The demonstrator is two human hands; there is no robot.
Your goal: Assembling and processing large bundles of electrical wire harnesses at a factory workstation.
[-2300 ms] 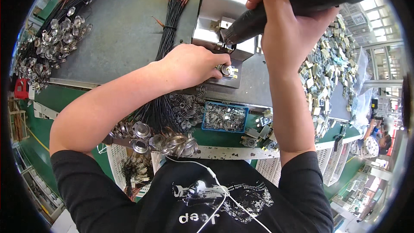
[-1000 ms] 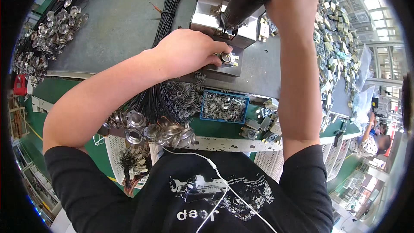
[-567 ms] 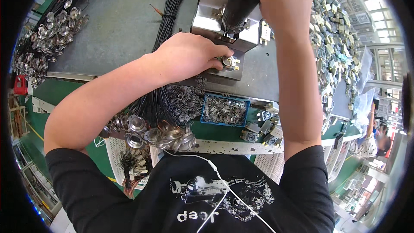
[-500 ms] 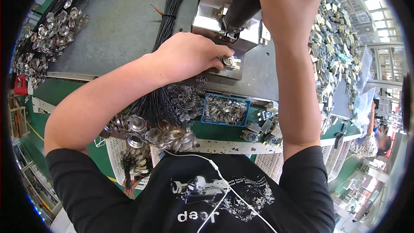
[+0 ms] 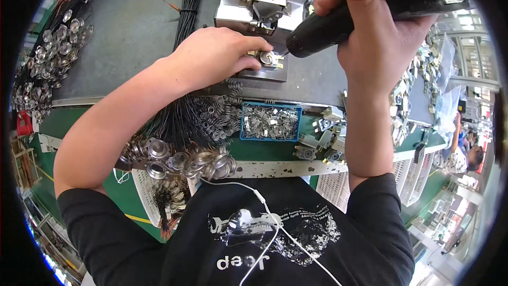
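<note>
My left hand [image 5: 214, 58] has thumb and index finger closed round a small round metal part with brass-coloured tabs [image 5: 268, 59]. That part rests on a flat steel block [image 5: 272, 74] on the bench. In my right hand [image 5: 378, 42] is a black power screwdriver [image 5: 320, 33], gripped round its body and lying nearly level. Its nose points left, with the thin bit close to the right side of the part; whether they touch I cannot tell. Behind the block stands a bent sheet-metal stand [image 5: 230, 8] with a small metal clamp [image 5: 269, 8] on its face.
Black wires [image 5: 186, 24] lie bundled left of the stand, above loose springs [image 5: 214, 114]. A blue tray [image 5: 242, 127] of small metal clips sits at the near edge, beside several pale switch-like blocks [image 5: 307, 152]. Round metal cups [image 5: 159, 148] hang near my left forearm; more [image 5: 63, 47] lie far left.
The screwdriver has come away from the stand's clamp, tilting from steep to nearly level, its tip now beside the part. My left hand keeps its pinch. The whole view has shifted slightly.
</note>
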